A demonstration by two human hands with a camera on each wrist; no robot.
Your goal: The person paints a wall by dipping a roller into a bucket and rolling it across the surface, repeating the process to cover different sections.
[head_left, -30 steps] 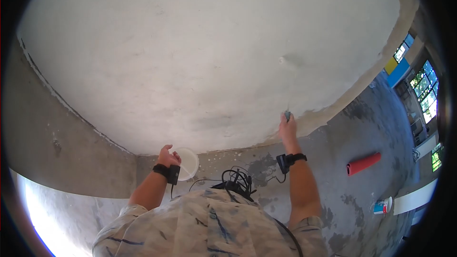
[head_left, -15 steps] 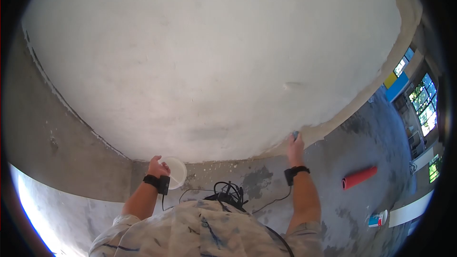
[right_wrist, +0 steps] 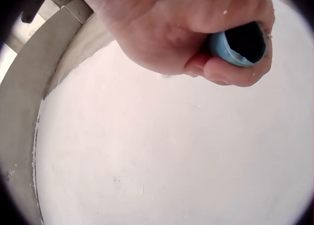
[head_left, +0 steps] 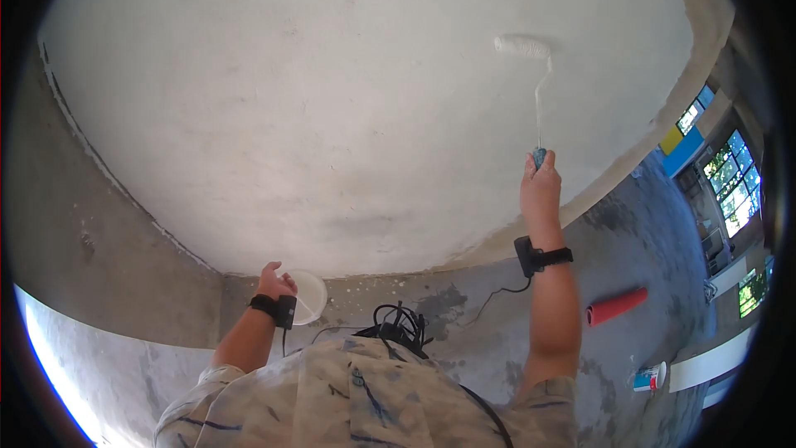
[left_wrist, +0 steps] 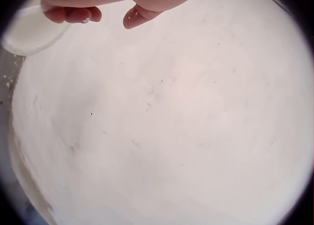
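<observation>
Upper right, the paint roller [head_left: 524, 46], judged light but stiff, was gripped at its handle [head_left: 539, 156] by the right hand [head_left: 540, 187]; a white tub [head_left: 312, 299] was clutched by the left hand [head_left: 274, 280].

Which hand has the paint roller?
The right hand: up high, it grips the roller by its blue handle, against the white wall. The left hand is low, holding a white tub.
</observation>
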